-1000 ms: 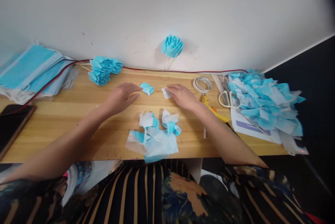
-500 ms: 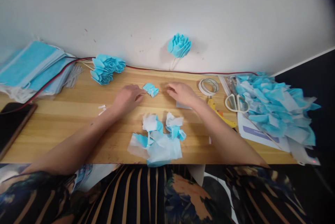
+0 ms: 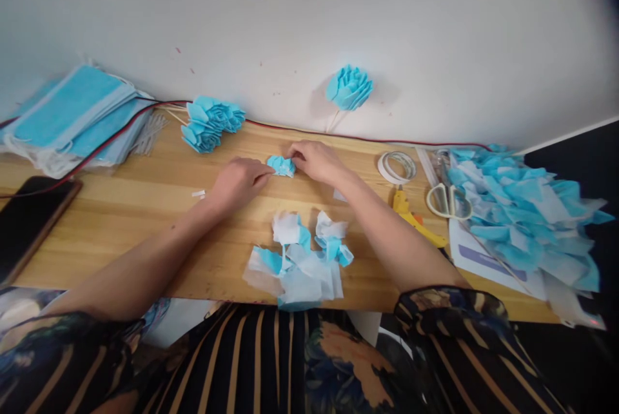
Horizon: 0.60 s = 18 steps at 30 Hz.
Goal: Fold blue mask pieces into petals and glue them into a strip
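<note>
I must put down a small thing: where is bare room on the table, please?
The widest bare patch of the table lies between the phone and the left forearm, except small white scraps near the wrist. A smaller one lies between that forearm and the cloth pieces at the near edge. The right end is crowded: tape, scissors, glue gun and a blue-white heap.

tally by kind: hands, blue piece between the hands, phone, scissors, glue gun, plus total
Hands: 2, left hand and right hand
Blue piece: 1
Phone: 1
Scissors: 1
Glue gun: 1
Total: 6
</note>
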Each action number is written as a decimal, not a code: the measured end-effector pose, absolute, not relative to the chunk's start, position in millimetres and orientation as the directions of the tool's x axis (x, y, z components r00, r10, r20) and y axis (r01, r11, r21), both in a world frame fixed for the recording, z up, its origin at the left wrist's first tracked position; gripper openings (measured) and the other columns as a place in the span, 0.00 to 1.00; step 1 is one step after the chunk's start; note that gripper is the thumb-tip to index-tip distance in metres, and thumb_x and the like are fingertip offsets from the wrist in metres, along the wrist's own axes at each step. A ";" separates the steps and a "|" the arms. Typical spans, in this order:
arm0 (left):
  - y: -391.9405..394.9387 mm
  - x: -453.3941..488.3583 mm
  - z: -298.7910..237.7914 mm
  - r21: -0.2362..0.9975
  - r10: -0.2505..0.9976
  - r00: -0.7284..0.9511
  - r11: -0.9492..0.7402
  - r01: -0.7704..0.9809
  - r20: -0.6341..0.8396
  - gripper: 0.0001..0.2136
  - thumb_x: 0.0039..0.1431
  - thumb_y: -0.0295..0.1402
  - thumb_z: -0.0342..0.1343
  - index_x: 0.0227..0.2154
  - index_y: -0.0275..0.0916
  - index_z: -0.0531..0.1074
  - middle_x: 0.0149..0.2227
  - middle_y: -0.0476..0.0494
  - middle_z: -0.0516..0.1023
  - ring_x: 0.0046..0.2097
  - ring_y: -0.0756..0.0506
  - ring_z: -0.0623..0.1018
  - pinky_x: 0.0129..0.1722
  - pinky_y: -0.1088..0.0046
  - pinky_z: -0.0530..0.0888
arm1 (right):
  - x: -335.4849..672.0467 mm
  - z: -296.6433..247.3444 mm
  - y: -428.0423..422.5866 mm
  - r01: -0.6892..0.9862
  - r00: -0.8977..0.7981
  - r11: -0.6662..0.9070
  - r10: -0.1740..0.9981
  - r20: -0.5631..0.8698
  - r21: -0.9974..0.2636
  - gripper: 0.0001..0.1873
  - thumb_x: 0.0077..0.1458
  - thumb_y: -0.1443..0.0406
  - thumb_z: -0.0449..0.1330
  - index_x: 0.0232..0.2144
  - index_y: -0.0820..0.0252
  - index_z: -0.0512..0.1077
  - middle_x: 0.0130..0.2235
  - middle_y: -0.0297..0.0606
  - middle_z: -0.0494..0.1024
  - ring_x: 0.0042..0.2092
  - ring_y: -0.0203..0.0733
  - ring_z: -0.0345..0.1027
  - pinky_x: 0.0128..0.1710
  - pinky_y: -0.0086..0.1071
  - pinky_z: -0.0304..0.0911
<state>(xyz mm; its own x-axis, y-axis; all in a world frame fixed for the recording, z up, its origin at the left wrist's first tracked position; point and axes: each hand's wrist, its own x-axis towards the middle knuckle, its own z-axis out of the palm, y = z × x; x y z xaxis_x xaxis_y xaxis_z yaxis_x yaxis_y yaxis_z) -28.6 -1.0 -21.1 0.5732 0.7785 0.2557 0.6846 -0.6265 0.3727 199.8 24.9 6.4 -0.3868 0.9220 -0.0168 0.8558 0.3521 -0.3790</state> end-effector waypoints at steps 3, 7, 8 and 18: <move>-4.3 -26.1 -21.1 0.354 0.768 0.595 -0.639 0.683 0.238 0.16 0.66 0.32 0.47 0.42 0.39 0.82 0.38 0.39 0.85 0.40 0.42 0.81 0.42 0.66 0.70 | 201.1 2.5 28.4 0.837 -0.376 0.339 0.927 -0.003 -0.429 0.18 0.62 0.69 0.54 0.50 0.55 0.77 0.49 0.38 0.83 0.48 0.44 0.76 0.47 0.35 0.65; -8.5 -24.3 -20.4 0.326 0.777 0.595 -0.628 0.707 0.207 0.16 0.66 0.31 0.47 0.39 0.40 0.82 0.38 0.41 0.86 0.37 0.43 0.81 0.39 0.68 0.68 | 213.2 1.2 22.8 0.808 -0.338 0.325 0.939 0.064 -0.492 0.21 0.64 0.69 0.52 0.57 0.57 0.73 0.51 0.40 0.83 0.50 0.44 0.76 0.51 0.36 0.65; -9.1 -24.1 -20.4 0.312 0.776 0.599 -0.629 0.712 0.199 0.16 0.66 0.31 0.47 0.38 0.40 0.82 0.37 0.42 0.86 0.35 0.44 0.80 0.39 0.69 0.67 | 217.5 2.7 19.9 0.805 -0.334 0.324 0.940 0.072 -0.497 0.21 0.64 0.70 0.52 0.56 0.57 0.74 0.51 0.40 0.83 0.50 0.44 0.76 0.51 0.36 0.65; -13.5 -20.1 -26.1 0.271 0.701 0.685 -0.711 0.648 0.200 0.16 0.69 0.35 0.47 0.37 0.42 0.82 0.35 0.43 0.85 0.32 0.46 0.78 0.34 0.72 0.66 | 239.8 16.0 -3.9 0.883 -0.359 0.334 0.933 -0.016 -0.331 0.20 0.65 0.71 0.51 0.55 0.65 0.75 0.56 0.48 0.79 0.57 0.50 0.73 0.57 0.40 0.64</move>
